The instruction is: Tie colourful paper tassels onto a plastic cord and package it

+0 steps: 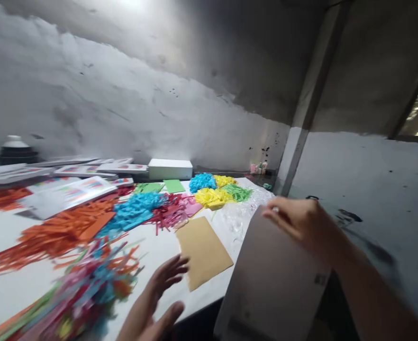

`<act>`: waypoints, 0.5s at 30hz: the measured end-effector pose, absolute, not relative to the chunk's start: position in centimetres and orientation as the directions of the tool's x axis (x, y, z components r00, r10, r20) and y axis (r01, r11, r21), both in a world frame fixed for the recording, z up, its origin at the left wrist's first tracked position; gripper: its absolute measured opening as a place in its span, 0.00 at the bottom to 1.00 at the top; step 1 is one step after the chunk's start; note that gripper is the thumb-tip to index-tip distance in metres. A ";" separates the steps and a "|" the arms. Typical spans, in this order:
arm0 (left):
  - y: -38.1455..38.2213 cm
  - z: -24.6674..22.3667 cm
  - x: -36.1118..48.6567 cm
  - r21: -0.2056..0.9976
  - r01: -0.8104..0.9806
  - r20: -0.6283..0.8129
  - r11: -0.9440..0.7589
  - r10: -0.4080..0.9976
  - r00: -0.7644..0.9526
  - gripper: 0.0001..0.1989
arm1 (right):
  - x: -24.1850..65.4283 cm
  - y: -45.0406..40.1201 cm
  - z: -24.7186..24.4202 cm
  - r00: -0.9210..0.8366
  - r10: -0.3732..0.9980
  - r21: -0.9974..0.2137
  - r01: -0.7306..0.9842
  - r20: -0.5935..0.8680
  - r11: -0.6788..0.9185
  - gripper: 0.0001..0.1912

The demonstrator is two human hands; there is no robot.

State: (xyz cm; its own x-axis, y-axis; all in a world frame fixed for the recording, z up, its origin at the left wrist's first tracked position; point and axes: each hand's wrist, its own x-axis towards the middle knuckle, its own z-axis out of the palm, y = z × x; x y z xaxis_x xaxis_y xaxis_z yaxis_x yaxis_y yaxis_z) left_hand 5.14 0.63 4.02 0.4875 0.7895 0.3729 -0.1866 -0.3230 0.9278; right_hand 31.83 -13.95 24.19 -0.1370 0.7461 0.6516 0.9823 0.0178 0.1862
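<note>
My right hand [299,220] pinches the top edge of a large grey, see-through-looking sheet [276,279], which hangs down past the table's front edge. A small dark mark shows near its right side; I cannot tell if it is a single sheet or a bag. My left hand [157,296] is empty, its fingers spread, near the front edge of the table. Just beyond its fingertips lies a flat tan paper piece [205,253], apparently not touched. Left of that hand, a blurred bunch of multicoloured paper strips [91,289] rests on the table.
Orange strips [63,227], blue strips [138,208] and yellow strips [214,196] lie in heaps across the white table [3,237]. Flat printed boxes [84,192] and a white box [169,169] stand along the wall. Crumpled clear plastic [239,215] is beside the sheet.
</note>
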 end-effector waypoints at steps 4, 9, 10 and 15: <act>-0.6 9.4 7.5 0.964 -0.236 0.265 -0.122 0.536 0.801 0.29 | 25.6 -11.3 18.6 -0.347 0.638 0.130 0.923 0.688 0.361 0.15; 0.6 7.3 5.6 0.964 -0.172 0.013 0.201 0.614 0.789 0.19 | 24.7 -9.2 12.9 -0.092 0.428 -0.130 0.879 0.899 0.459 0.10; 0.8 6.4 4.8 0.944 -0.195 -0.021 0.265 0.641 0.767 0.19 | 24.9 -8.9 11.5 -0.075 0.405 -0.139 0.870 0.911 0.473 0.11; 1.2 3.5 2.1 0.858 -0.287 -0.117 0.425 0.706 0.698 0.22 | 23.7 -6.8 4.7 -0.219 0.461 -0.049 0.864 0.860 0.501 0.19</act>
